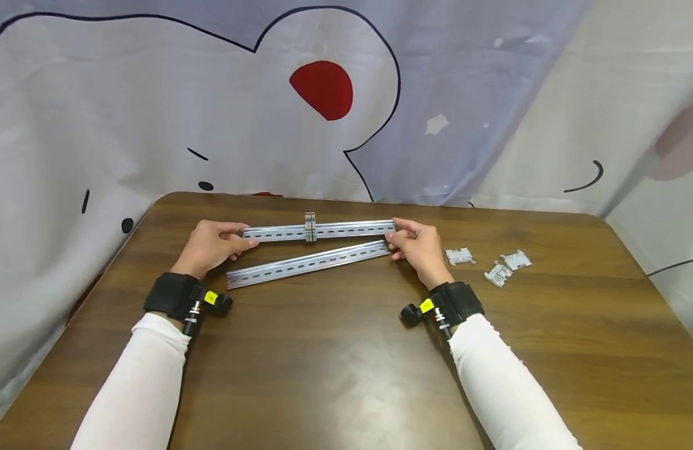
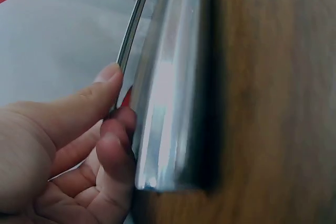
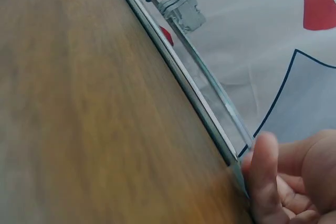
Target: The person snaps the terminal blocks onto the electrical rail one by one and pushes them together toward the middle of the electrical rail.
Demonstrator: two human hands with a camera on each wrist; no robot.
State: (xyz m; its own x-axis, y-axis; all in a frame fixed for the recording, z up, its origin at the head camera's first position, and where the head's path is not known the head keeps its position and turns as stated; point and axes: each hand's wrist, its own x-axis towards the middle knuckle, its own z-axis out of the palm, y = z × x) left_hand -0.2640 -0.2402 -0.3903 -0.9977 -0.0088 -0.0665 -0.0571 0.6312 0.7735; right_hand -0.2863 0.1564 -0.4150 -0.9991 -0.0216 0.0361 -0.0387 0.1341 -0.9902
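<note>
Brown wooden table (image 1: pixel 324 350) here, with a cartoon-print curtain (image 1: pixel 211 94) hanging behind it. Everything's easiest to place off the slotted rail (image 1: pixel 352 229), the metal strip stretched between the two hands towards the far edge. Left hand (image 1: pixel 214 247) pinches its left end between thumb and fingers, right hand (image 1: pixel 418 250) does the same at its right end. A small clump of terminal blocks (image 1: pixel 310 227) sits on it, a bit left of its middle. Second rail (image 1: pixel 307 265) lies slantwise on the near side of it, and I can't tell if the right fingers touch that one too. Off to its right, past the right hand, are three loose grey pieces (image 1: pixel 460 255).

My read: the step in hand is handling or positioning the slotted rail by both ends. Next move probably calls for both hands working together, keeping it level without bumping the second rail.
</note>
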